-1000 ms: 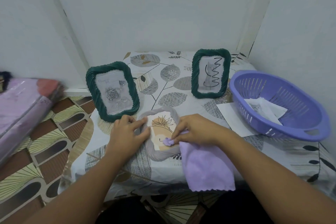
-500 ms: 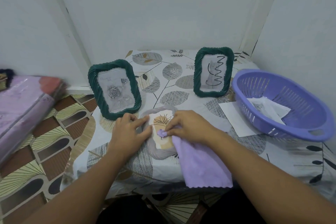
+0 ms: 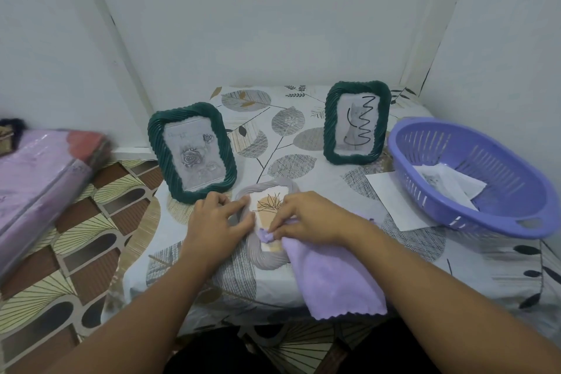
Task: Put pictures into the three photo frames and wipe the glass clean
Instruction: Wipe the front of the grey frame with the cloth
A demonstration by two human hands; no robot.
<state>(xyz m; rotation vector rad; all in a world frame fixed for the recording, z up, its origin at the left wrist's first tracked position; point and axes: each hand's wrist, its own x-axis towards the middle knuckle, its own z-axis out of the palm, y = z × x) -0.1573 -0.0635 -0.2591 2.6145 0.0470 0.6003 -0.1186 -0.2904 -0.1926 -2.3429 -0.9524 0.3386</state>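
- Wiping the glass of the grey frame (image 3: pixel 267 258) looks like the step in hand; it lies flat at the near edge of the table (image 3: pixel 349 282), a leaf picture already under its glass.
- A hard stroke toward the person could, I judge, push the grey frame off that near edge, since it sits close to it and only one hand steadies it.
- The purple cloth (image 3: pixel 334 276) hangs partly over the table edge; its loose tail could snag or drag as the wiping goes on.
- A wide sweep of either arm might knock over the two green frames, the rose one (image 3: pixel 158 143) just beyond the left hand and the cat one (image 3: pixel 329 130) further back; both stand upright with pictures inside.
- The left hand (image 3: pixel 212 222) rests on the grey frame's left rim, fingers bent over it and pressing it down.
- The right hand (image 3: pixel 309 218) lies over the glass, fingertips pinching a bunched corner of the cloth against it.
- A purple basket (image 3: pixel 455 218) holding papers stands to the right, with a white sheet (image 3: pixel 391 197) tucked under its side.
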